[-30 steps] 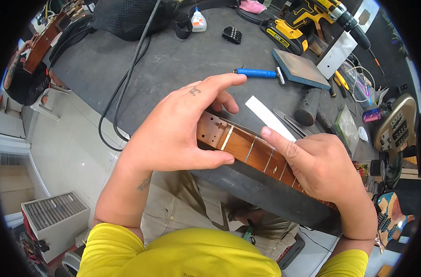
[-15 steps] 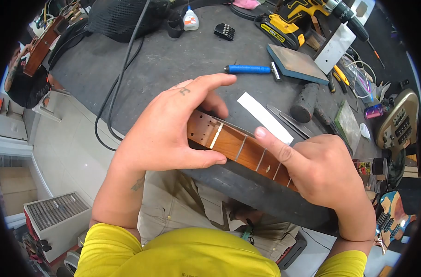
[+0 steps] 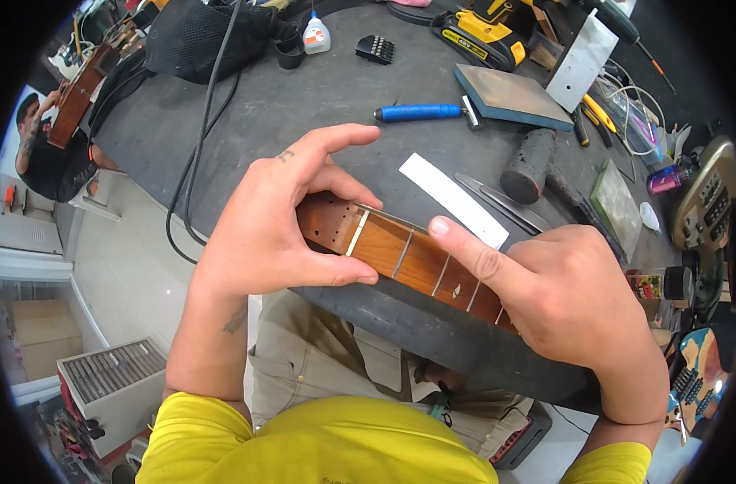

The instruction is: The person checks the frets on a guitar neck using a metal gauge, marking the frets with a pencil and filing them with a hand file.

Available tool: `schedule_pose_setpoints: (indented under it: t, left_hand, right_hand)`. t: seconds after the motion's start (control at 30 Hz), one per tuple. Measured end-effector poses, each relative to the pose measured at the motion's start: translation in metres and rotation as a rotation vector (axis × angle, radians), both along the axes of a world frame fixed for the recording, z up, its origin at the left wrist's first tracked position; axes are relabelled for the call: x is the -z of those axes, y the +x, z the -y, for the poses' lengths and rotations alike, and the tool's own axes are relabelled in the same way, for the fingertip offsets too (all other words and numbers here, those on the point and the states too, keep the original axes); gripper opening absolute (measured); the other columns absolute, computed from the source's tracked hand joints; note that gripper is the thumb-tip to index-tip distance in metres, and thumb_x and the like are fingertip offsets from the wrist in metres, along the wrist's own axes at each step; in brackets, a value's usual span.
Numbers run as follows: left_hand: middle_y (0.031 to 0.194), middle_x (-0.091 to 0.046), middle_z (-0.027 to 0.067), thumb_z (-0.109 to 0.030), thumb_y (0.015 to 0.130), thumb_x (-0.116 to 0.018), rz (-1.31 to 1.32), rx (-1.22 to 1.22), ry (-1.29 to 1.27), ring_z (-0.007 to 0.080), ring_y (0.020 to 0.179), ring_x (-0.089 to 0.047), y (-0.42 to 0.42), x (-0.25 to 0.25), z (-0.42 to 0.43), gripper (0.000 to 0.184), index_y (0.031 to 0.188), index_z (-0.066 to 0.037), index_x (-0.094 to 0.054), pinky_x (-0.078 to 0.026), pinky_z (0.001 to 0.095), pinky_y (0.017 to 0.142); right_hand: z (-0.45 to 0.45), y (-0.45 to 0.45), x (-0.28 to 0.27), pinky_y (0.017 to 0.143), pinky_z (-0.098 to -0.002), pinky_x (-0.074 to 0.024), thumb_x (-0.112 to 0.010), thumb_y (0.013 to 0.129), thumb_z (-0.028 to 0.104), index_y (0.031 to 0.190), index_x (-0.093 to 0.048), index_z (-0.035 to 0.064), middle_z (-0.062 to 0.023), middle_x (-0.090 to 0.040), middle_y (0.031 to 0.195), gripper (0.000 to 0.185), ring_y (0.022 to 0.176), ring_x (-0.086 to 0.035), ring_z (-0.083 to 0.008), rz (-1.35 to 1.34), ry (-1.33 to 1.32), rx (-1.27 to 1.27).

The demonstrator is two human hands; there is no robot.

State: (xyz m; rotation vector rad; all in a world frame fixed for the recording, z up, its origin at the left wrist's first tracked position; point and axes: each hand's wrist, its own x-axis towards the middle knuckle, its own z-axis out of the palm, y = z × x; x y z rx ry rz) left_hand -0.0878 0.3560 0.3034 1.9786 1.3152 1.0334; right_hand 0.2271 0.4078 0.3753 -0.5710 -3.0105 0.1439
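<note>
A wooden guitar neck [image 3: 384, 248] with metal frets, a pale nut and a diamond-shaped inlay lies across the front of the bench, between both hands. My left hand [image 3: 255, 230] wraps round its end beside the nut. The left thumb rests along the near edge, fingers reach the far edge, and the index finger is lifted. Farther along, my right hand [image 3: 557, 286] is closed over the neck, its index finger stretched along the far edge; its other fingertips are hidden. Just beyond lies a white curved strip [image 3: 452, 200], with metal tweezers [image 3: 505, 202] beside it.
Behind the neck are a blue-handled tool [image 3: 420, 112], a flat block [image 3: 513, 97], a dark cylinder [image 3: 529, 165] and a yellow drill [image 3: 485, 39]. A glue bottle [image 3: 316, 36] stands near a black cable [image 3: 202, 153]. Another person [image 3: 53, 157] holds a wooden piece at left.
The view has shifted slightly, so the bench items appear farther left and higher. My left fingers have straightened towards the neck's far edge. My right hand keeps nearly the same place on the neck.
</note>
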Motion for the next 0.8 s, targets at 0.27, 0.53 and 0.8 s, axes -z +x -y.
schedule_pose_setpoints:
  t: [0.27,0.53,0.8]
  left_hand:
    - [0.102,-0.085,0.0083,-0.039,0.056,-0.11,0.018,0.006,0.012,0.011,0.089,-0.067,0.0014,0.0024,-0.001,0.122,0.156,0.001,-0.054,-0.049,0.0261,0.09]
    - [0.104,-0.085,0.0088,-0.035,0.056,-0.111,0.032,-0.007,-0.055,0.011,0.092,-0.069,0.0033,-0.0031,0.0002,0.121,0.156,0.002,-0.054,-0.05,0.0257,0.092]
    - [0.105,-0.085,0.0094,-0.034,0.054,-0.112,0.061,0.007,-0.068,0.0103,0.096,-0.069,0.0028,0.0004,0.0003,0.123,0.156,0.002,-0.055,-0.049,0.0251,0.094]
  right_hand:
    - [0.0036,0.0012,0.0015,0.05,-0.0402,-0.0485,-0.074,0.084,0.013,0.158,-0.065,0.015,-0.0046,-0.058,0.06,0.076,0.052,-0.062,-0.0256,-0.034,-0.002,0.018]
    - [-0.0004,-0.0022,0.0051,0.05,-0.0403,-0.0487,-0.072,0.085,0.013,0.158,-0.065,0.0154,-0.0049,-0.059,0.06,0.074,0.051,-0.061,-0.0256,-0.046,0.04,-0.004]
    - [0.0007,0.0021,-0.0005,0.051,-0.0381,-0.0516,-0.07,0.088,0.013,0.156,-0.066,0.0126,-0.0017,-0.063,0.06,0.069,0.053,-0.066,-0.024,-0.018,-0.003,0.007]
